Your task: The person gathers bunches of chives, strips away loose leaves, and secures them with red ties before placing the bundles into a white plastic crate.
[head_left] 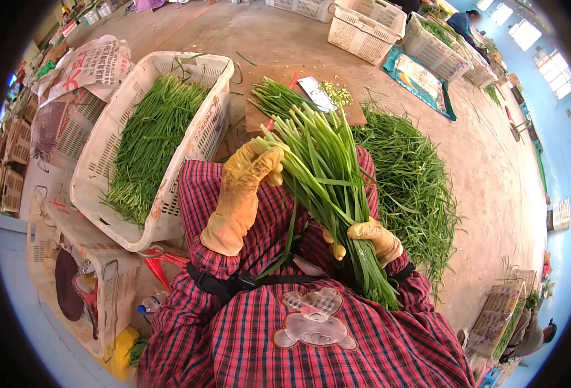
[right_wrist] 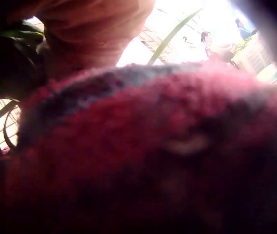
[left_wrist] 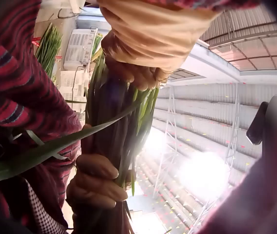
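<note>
A thick bunch of long green stalks (head_left: 324, 168) lies slantwise over the person's lap, pale ends up. The gloved right hand (head_left: 376, 240) grips it around the lower middle. At the bunch's upper left edge, the gloved left hand (head_left: 243, 187) has its fingers curled at the pale stalks. In the left wrist view the left hand (left_wrist: 138, 53) bends its fingertips onto the bunch (left_wrist: 114, 112), and the right hand (left_wrist: 97, 183) wraps it lower down. A sleeve (right_wrist: 128, 126) fills most of the right wrist view, with part of a glove (right_wrist: 89, 39) above it.
A white crate (head_left: 224, 123) of green stalks stands left. Ahead, a board (head_left: 356, 118) bears another bunch (head_left: 276, 97), a blade-like metal piece (head_left: 316, 94) and cut bits. Loose greens (head_left: 408, 174) are heaped right. A bottle (head_left: 151, 302) lies at lower left; more crates (head_left: 363, 32) stand farther off.
</note>
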Available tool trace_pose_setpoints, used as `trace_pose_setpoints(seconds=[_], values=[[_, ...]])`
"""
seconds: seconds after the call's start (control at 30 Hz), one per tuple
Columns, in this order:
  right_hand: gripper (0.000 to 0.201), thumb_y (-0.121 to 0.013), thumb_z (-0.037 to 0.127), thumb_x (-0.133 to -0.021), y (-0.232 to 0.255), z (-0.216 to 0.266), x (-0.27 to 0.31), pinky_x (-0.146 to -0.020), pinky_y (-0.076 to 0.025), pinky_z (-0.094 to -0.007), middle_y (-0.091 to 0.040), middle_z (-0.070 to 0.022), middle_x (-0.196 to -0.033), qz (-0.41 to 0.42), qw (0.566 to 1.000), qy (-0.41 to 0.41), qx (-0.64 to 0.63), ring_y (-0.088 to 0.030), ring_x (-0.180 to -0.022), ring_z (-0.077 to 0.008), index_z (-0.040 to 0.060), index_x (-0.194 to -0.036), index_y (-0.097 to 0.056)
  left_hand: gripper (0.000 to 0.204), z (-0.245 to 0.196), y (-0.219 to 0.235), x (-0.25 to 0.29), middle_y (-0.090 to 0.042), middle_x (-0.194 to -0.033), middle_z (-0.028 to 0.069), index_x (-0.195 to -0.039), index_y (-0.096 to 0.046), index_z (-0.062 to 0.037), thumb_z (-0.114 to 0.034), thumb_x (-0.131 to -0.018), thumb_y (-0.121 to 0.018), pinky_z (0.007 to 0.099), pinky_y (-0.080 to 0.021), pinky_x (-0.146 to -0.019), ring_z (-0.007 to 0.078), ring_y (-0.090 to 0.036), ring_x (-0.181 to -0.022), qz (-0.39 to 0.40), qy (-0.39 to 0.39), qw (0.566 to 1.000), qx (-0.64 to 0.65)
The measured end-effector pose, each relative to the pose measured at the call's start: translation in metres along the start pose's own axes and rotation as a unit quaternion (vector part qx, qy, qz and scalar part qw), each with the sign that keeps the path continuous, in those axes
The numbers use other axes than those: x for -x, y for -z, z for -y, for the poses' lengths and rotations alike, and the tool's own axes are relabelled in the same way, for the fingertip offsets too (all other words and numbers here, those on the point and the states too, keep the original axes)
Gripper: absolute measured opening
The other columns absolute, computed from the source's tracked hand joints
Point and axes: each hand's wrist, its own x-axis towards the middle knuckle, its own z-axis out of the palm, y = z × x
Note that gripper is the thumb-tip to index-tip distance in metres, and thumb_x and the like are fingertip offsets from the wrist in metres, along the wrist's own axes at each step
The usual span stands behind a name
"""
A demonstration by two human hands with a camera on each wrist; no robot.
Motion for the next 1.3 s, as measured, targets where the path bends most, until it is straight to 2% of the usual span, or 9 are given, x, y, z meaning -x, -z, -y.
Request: trace_pose_setpoints(seconds=[0.13,0.23,0.33,0.47,0.57,0.73,1.0,1.17,1.3], values=[[0.048,-0.073,0.026,-0.084,-0.005,0.009,0.0,-0.072,-0.053,-0.0317,-0.064,-0.012,-0.099,0.001,0.999,0.01,0.043,-0.065,-0.079,-0.0194,-0.0016,-0.12,-0.057,0.041,-0.003,0.008,0.012,-0.065,-0.1,0.0048,-0.114,-0.063,-0.0011,-0.032,-0.09,-0.073,0.0251,-0.047,-0.072,0.0088,-0.059,-0.08,-0.024,-0.072,0.994,-0.076],[0.04,-0.073,0.02,-0.085,-0.016,0.02,0.006,-0.072,-0.053,-0.0327,-0.065,-0.0109,-0.096,-0.021,0.998,0.027,0.049,-0.064,-0.078,-0.0193,-0.001,-0.117,-0.059,0.059,0.005,0.048,0.019,-0.061,-0.121,0.0111,-0.131,-0.055,-0.0006,-0.037,-0.088,-0.072,0.03,-0.047,-0.087,0.0151,-0.061,-0.101,-0.023,0.055,0.991,-0.119],[0.03,-0.069,0.011,-0.088,-0.015,0.026,0.01,-0.072,-0.053,-0.0326,-0.065,-0.0099,-0.096,-0.014,0.996,0.021,0.083,-0.064,-0.078,-0.0183,-0.0005,-0.115,-0.06,0.087,0.014,0.055,0.027,-0.037,-0.153,0.0163,-0.155,-0.024,-0.0041,-0.041,-0.091,-0.069,0.0378,-0.039,-0.109,0.0269,-0.044,-0.137,0.192,0.119,0.972,-0.062],[0.034,-0.072,0.009,-0.088,-0.03,0.021,-0.002,-0.077,-0.053,-0.0296,-0.067,-0.0069,-0.101,-0.084,0.978,-0.078,0.172,-0.065,-0.085,-0.0154,0.0027,-0.12,-0.061,0.094,0.039,0.039,0.008,-0.038,-0.153,0.0117,-0.154,-0.028,-0.0062,-0.053,-0.085,-0.072,0.0407,-0.036,-0.113,0.0258,-0.043,-0.138,0.22,0.052,0.97,0.088],[0.073,-0.08,0.018,-0.084,-0.039,0.001,-0.017,-0.101,-0.046,-0.0341,-0.062,-0.0096,-0.128,-0.112,0.914,0.063,0.384,-0.057,-0.117,-0.0197,0.0041,-0.145,-0.043,0.09,0.045,0.035,0.001,-0.043,-0.15,0.0097,-0.15,-0.035,-0.0075,-0.055,-0.084,-0.073,0.0407,-0.037,-0.114,0.0241,-0.044,-0.136,0.156,0.15,0.943,0.252],[0.099,-0.082,0.026,-0.081,-0.038,-0.004,-0.015,-0.116,-0.03,-0.0366,-0.037,-0.0176,-0.153,-0.108,0.892,0.132,0.419,-0.036,-0.142,-0.0238,-0.0013,-0.154,-0.02,0.082,0.039,0.027,0.004,-0.048,-0.147,0.0087,-0.148,-0.039,-0.0109,-0.049,-0.085,-0.073,0.0417,-0.038,-0.113,0.0242,-0.048,-0.133,0.109,0.072,0.964,0.231],[0.071,-0.066,0.014,-0.092,-0.055,0.0,-0.021,-0.113,-0.037,-0.0392,-0.04,-0.0258,-0.148,-0.134,0.716,0.224,0.648,-0.042,-0.138,-0.0378,-0.001,-0.151,-0.029,0.081,0.051,0.036,-0.004,-0.053,-0.141,0.0102,-0.147,-0.04,-0.008,-0.045,-0.083,-0.074,0.0413,-0.044,-0.108,0.0253,-0.055,-0.126,0.18,0.05,0.952,0.243],[0.075,-0.07,0.017,-0.089,-0.049,0.002,-0.034,-0.114,-0.035,-0.0397,-0.04,-0.0251,-0.149,-0.101,0.725,0.242,0.637,-0.042,-0.138,-0.0379,-0.0002,-0.15,-0.031,0.072,0.054,0.037,-0.004,-0.057,-0.135,0.0117,-0.143,-0.046,-0.0062,-0.043,-0.086,-0.071,0.0392,-0.047,-0.105,0.0251,-0.059,-0.121,0.135,0.081,0.949,0.272],[0.093,-0.083,0.027,-0.077,-0.058,0.036,-0.014,-0.117,-0.032,-0.0381,-0.041,-0.0208,-0.151,-0.076,0.741,0.116,0.657,-0.039,-0.141,-0.0322,0.0002,-0.15,-0.033,0.063,0.084,0.063,-0.006,-0.06,-0.131,0.0128,-0.138,-0.05,-0.0042,-0.042,-0.09,-0.065,0.0379,-0.049,-0.103,0.0249,-0.06,-0.119,0.117,0.089,0.942,0.301]])
